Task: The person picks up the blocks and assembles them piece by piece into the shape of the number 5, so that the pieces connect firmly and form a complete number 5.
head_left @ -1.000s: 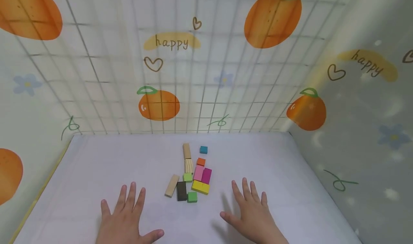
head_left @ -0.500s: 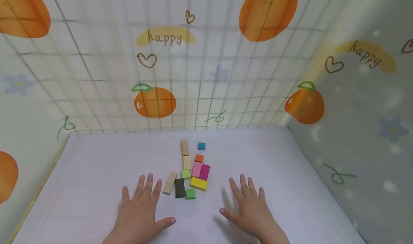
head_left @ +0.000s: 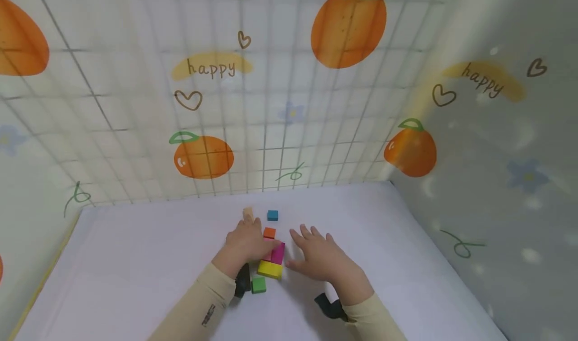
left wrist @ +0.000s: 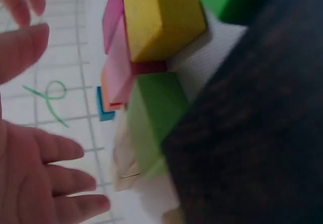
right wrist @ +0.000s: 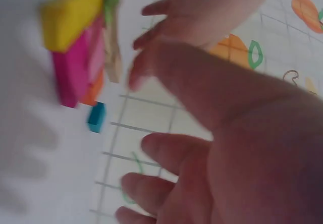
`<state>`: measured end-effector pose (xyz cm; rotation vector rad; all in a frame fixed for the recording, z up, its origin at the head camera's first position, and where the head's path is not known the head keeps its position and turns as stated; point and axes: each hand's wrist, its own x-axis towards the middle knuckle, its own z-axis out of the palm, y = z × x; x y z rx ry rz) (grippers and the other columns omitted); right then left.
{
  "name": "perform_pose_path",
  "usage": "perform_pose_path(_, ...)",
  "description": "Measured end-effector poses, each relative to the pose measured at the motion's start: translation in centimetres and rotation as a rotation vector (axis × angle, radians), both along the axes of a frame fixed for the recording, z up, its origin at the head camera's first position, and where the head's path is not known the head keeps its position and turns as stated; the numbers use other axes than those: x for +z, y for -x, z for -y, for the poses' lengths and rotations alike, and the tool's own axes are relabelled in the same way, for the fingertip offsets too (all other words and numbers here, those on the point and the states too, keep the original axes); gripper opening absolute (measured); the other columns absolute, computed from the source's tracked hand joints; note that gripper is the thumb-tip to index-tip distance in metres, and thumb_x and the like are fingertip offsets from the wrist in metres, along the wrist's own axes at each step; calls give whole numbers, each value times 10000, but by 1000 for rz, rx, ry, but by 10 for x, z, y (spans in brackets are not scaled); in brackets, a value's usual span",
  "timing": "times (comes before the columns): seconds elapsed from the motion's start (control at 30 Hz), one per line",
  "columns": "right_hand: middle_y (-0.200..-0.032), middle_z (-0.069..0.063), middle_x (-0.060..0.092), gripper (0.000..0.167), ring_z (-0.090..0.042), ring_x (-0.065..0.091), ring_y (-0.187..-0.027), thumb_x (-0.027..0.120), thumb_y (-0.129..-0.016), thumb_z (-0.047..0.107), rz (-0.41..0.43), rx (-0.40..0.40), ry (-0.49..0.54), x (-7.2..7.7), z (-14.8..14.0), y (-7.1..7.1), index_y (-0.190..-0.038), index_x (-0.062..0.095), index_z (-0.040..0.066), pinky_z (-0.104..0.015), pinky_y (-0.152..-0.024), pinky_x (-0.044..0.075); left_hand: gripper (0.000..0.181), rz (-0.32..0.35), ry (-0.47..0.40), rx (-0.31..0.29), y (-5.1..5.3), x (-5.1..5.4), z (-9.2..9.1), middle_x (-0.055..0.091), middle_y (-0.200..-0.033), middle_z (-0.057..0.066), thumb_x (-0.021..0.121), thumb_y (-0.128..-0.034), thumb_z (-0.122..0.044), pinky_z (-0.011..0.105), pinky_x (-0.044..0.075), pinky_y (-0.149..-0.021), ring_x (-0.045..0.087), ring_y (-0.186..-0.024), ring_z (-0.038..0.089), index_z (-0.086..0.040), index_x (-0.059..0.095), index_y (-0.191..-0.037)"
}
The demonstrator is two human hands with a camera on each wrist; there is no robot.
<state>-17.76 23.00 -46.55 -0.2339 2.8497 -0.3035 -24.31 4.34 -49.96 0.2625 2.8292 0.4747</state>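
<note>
My left hand (head_left: pixel 246 241) hovers over the left part of a group of coloured blocks, fingers loosely spread and holding nothing. It hides most of the pale wooden blocks (head_left: pixel 248 213). Beneath it, the left wrist view shows a light green block (left wrist: pixel 154 120), a pink block (left wrist: pixel 118 65) and a large dark block (left wrist: pixel 257 118). To the right of the group, my right hand (head_left: pixel 321 259) is held above the table with its fingers spread. Nearest to it are a magenta block (head_left: pixel 280 253) and a yellow block (head_left: pixel 270 269).
A blue block (head_left: pixel 273 215) lies at the far end, with an orange block (head_left: pixel 269 232) nearer. A green block (head_left: pixel 259 285) lies at the near end. Printed cloth over a wire grid (head_left: pixel 298 145) rises behind the white table (head_left: pixel 343 205).
My left hand has moved forward and right, from beside the blocks to above them. My right hand has moved forward and slightly left. The head view has shifted a little.
</note>
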Motion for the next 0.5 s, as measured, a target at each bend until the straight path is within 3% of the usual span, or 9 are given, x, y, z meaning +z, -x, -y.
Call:
perform_pose_path(0.07, -1589, -134, 427, 763, -415, 346, -1486, 705, -889, 513, 5, -1, 2, -2, 4, 11, -1535, 452, 193, -703, -1160, 242, 893, 12, -28, 12, 3, -10, -2, 416, -1566, 212, 639, -871, -646, 652, 437, -1034, 469, -1358, 389, -40, 459, -1502)
perform_pose_path(0.17, -1551, -137, 479, 729, -409, 392, -1461, 705, -894, 477, 7, -17, 7, -6, 8, 25, -1515, 482, 167, -700, -1148, 270, 750, 4, -30, -5, 2, -17, -5, 561, -1440, 207, 640, -899, -590, 666, 441, -1011, 570, -1218, 379, -11, 589, -1373)
perform_pose_path(0.27, -1542, -138, 491, 684, -400, 407, -1454, 682, -919, 449, 14, -21, 29, -13, 11, 40, -1504, 495, 150, -683, -1151, 288, 665, 2, -30, -42, 7, -24, -2, 585, -1424, 199, 624, -923, -565, 643, 437, -1038, 603, -1191, 378, -19, 654, -1302)
perform_pose_path(0.37, -1548, -134, 484, 637, -395, 404, -1458, 636, -956, 443, 25, -7, 52, -24, 17, 56, -1505, 495, 150, -662, -1158, 299, 637, 19, -76, -86, 19, -28, 11, 554, -1471, 178, 622, -937, -541, 577, 452, -1075, 584, -1257, 361, -46, 648, -1337)
perform_pose_path(0.43, -1565, -130, 463, 629, -396, 387, -1468, 614, -971, 448, 34, 6, 69, -30, 22, 66, -1513, 483, 156, -657, -1163, 296, 560, 45, -136, -107, 27, -29, 21, 612, -1399, 140, 642, -940, -502, 515, 518, -997, 625, -1160, 314, -60, 685, -1281)
perform_pose_path(0.5, -1590, -127, 427, 644, -403, 354, -1485, 601, -977, 467, 42, 19, 77, -36, 26, 74, -1528, 461, 165, -662, -1168, 281, 427, 72, -183, -120, 34, -25, 30, 687, -1205, 109, 652, -948, -457, 445, 568, -810, 652, -934, 265, -73, 738, -1115)
